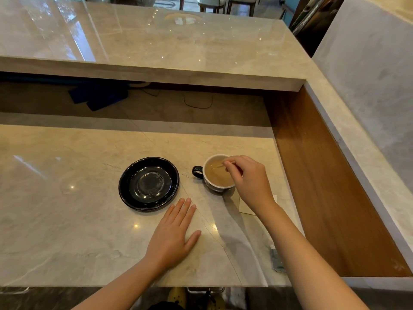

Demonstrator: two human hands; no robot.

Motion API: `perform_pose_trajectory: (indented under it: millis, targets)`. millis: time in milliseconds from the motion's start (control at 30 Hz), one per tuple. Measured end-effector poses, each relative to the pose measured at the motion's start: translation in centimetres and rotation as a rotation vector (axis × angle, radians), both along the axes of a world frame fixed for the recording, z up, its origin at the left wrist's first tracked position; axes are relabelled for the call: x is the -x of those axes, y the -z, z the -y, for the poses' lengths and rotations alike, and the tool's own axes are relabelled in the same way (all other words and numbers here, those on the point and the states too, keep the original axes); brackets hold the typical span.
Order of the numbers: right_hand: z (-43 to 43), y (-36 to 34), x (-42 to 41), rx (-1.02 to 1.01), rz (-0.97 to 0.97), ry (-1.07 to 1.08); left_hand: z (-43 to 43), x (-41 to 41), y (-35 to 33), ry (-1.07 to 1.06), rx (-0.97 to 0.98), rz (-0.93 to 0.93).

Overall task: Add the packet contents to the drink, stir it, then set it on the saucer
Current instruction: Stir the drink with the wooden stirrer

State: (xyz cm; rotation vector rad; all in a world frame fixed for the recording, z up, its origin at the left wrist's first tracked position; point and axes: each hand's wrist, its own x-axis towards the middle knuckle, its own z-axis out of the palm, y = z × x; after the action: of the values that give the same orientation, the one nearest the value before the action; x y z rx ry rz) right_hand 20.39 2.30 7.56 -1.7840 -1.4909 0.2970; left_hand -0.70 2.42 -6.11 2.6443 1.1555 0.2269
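A dark cup (218, 173) with a white inside holds a light brown drink and stands on the marble counter, its handle pointing left. My right hand (248, 180) hovers over the cup's right rim, pinching a thin stir stick (220, 166) whose tip is in the drink. To the left of the cup, apart from it, sits a black glossy saucer (149, 184) with nothing on it. My left hand (176, 231) lies flat on the counter with fingers spread, just below the saucer. A torn packet (277, 260) lies by the counter's right edge.
A pale napkin or paper (245, 208) lies under my right wrist. A wooden side wall (324, 175) bounds the counter on the right. A raised marble ledge (156, 70) runs across the back, with a dark shelf, blue cloth (98, 95) and cables beneath it.
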Motion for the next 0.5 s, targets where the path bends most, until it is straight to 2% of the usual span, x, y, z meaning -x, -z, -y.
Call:
perform_pose_trajectory:
  millis: [500]
  targets:
    - [1.5,-1.4,-3.2,0.021,-0.01,0.192,0.0,0.0,0.0,0.01,-0.007,0.007]
